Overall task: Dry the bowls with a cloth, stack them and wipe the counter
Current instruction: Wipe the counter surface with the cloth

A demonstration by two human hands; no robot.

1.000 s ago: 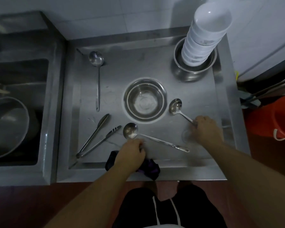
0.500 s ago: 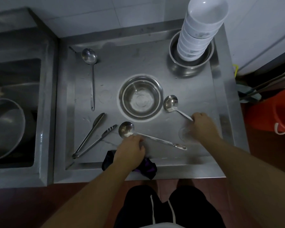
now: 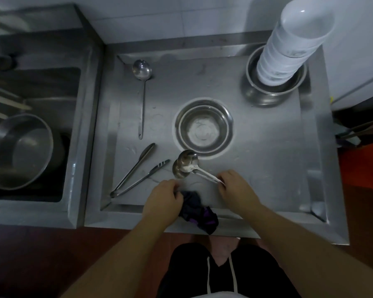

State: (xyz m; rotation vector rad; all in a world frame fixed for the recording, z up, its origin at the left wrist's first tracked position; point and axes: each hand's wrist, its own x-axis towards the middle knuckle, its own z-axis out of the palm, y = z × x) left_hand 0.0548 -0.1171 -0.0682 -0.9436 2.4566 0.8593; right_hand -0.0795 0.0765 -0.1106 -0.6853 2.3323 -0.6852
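Note:
A tall stack of white bowls stands in a steel bowl at the counter's back right. Another steel bowl sits in the middle of the steel counter. My left hand grips a dark purple cloth at the front edge. My right hand pinches the handle of a small steel ladle, whose bowl lies over the bowl of a second ladle. That second ladle's handle is hidden.
A long ladle lies at the back left and steel tongs lie at the front left. A sink on the left holds a large steel basin. An orange bucket stands right of the counter.
My right hand has carried the small ladle left and set its bowl over the other ladle. My left hand has slid back a little onto the cloth.

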